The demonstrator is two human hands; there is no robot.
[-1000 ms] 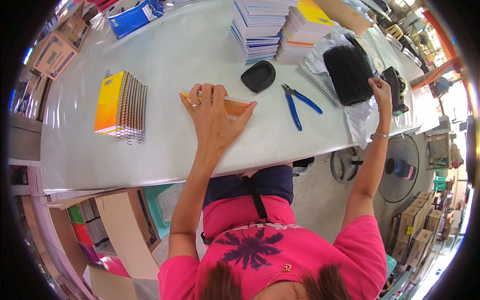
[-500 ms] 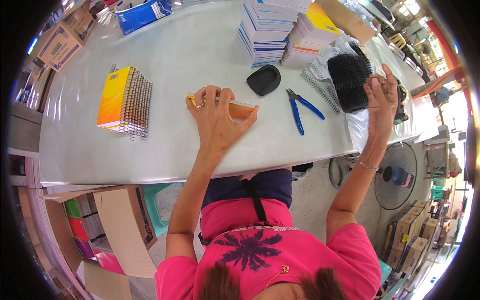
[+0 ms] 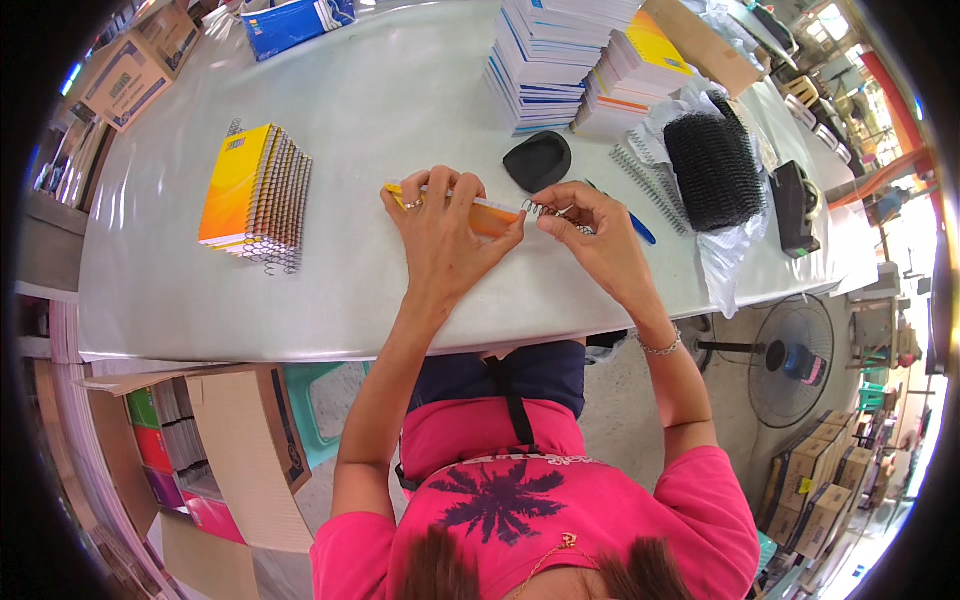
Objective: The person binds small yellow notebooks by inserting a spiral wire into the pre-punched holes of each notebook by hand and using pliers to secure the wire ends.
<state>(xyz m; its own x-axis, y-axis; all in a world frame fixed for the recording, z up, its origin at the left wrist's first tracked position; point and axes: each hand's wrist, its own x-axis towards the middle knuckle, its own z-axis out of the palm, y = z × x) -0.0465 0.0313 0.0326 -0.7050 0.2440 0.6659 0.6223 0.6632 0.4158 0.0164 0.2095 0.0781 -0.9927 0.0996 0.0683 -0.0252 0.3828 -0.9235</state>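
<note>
A yellow-orange notebook (image 3: 492, 217) stands edge-up on the table, gripped between the fingers and thumb of my left hand (image 3: 440, 230). Between its fingertips, my right hand (image 3: 592, 235) pinches a dark spiral wire coil (image 3: 545, 209). The coil's front end meets the right end of the notebook's edge; whether it is threaded into a hole is too small to tell. Behind my right fingers lie blue-handled cutting pliers (image 3: 642, 229), mostly hidden. Just beyond my hands rests a black rounded pad (image 3: 537, 161).
Several spiral-bound notebooks (image 3: 240, 190) are stacked at left. Tall stacks of unbound booklets (image 3: 545, 65) stand at the back, near a bundle of black coils (image 3: 712, 165) on white plastic. Loose coils (image 3: 650, 185) lie beside it. An open carton (image 3: 245, 450) sits below the table.
My right hand has come left from beside the coil bundle to the notebook's right end, bringing a coil. My left hand still holds the notebook in nearly the same place.
</note>
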